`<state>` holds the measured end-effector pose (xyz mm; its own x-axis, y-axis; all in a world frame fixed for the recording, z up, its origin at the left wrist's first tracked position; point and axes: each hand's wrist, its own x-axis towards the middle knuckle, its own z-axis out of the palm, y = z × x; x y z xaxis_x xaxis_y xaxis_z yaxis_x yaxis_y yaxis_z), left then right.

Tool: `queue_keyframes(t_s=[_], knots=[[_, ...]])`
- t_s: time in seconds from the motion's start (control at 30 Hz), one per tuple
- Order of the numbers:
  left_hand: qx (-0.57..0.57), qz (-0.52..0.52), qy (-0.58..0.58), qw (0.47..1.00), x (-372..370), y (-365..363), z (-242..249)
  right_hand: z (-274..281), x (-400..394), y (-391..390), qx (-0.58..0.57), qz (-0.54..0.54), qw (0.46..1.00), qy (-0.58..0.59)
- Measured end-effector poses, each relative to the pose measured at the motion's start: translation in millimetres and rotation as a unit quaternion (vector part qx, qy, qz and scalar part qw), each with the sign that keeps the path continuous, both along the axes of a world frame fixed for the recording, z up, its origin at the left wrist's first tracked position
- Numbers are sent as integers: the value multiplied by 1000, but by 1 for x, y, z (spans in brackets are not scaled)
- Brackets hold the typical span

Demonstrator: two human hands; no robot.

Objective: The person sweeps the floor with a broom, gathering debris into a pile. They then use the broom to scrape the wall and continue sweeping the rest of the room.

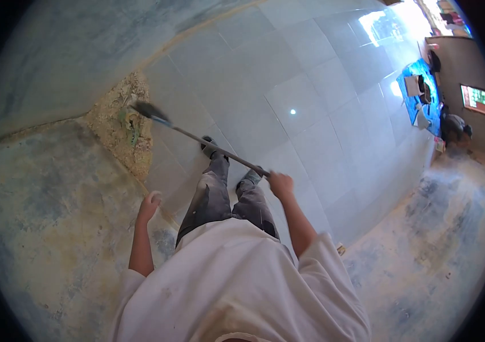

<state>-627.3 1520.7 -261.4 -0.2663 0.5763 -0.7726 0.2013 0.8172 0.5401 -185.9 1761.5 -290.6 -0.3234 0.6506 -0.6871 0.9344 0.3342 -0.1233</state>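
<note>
My right hand [281, 185] is closed around the end of a long thin handle. The handle belongs to a broom [219, 149] that slants away to the left. Its dark, blurred head [148, 110] is at the edge of a pile of dirt and debris [122, 128] in the room's corner. Some green scraps [134, 135] lie in that pile. Free of the handle, my left hand [150, 206] hangs near the left wall with its fingers loosely curled and apart. Nothing shows in it.
Grey tiles [305, 85] cover the floor under my feet. Plastered walls [43, 216] meet behind the pile. On the far right, a blue sheet [433, 94] has boxes and other items on it. Near it a person [456, 128] is low down beside a doorway wall.
</note>
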Motion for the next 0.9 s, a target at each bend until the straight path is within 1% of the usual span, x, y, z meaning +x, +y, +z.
queue_keyframes(t_s=[0.03,0.07,0.13,0.2,0.23,0.27,0.33,0.37,0.43,0.47,0.53,0.57,0.63,0.67,0.7,0.73,0.77,0.8,0.83,0.87,0.9], knots=[[-47,-56,22,997,3,-16,-9,15,42,-18,-11,-46,998,-34],[-45,-62,24,997,9,-35,-23,31,85,-37,-23,-80,994,-75],[-119,-107,-16,987,21,-65,-44,68,162,-73,3,-161,977,-138],[-116,-139,-15,983,47,-63,-34,104,229,-104,70,-201,957,-195],[-111,-166,-17,980,62,-58,-29,115,263,-116,82,-204,949,-227],[-115,-182,-9,976,79,-57,-23,131,317,-131,75,-223,934,-270],[-90,-115,-64,987,102,-42,-22,135,371,-141,123,-222,921,-295],[-92,-120,-60,987,109,-38,-20,133,390,-144,145,-220,915,-305],[-37,-97,-44,994,121,-36,-10,119,413,-141,140,-226,912,-312],[-41,-99,-42,993,128,-36,2,111,418,-137,141,-228,908,-321],[-50,-20,-44,998,138,-41,26,80,416,-138,153,-218,919,-291],[-52,-22,-42,998,135,-56,26,67,404,-138,139,-197,932,-270],[-52,-117,-15,992,118,-93,15,54,357,-132,98,-165,956,-223],[-51,-119,-13,992,114,-107,15,53,328,-130,67,-150,966,-199],[-81,-138,-2,987,110,-120,15,45,299,-132,42,-147,977,-150],[-111,-156,8,981,106,-132,17,33,265,-135,29,-127,986,-107],[-110,-157,8,981,102,-141,20,28,217,-131,-8,-119,989,-83],[-118,-167,1,979,98,-146,21,10,170,-130,-41,-115,991,-57],[-123,-175,-5,977,95,-146,21,-6,122,-132,-30,-88,996,-11],[-118,-171,-3,978,91,-143,25,-27,77,-131,-49,-45,998,-2],[-113,-149,-6,982,85,-141,36,-11,30,-127,-38,-56,997,34]])
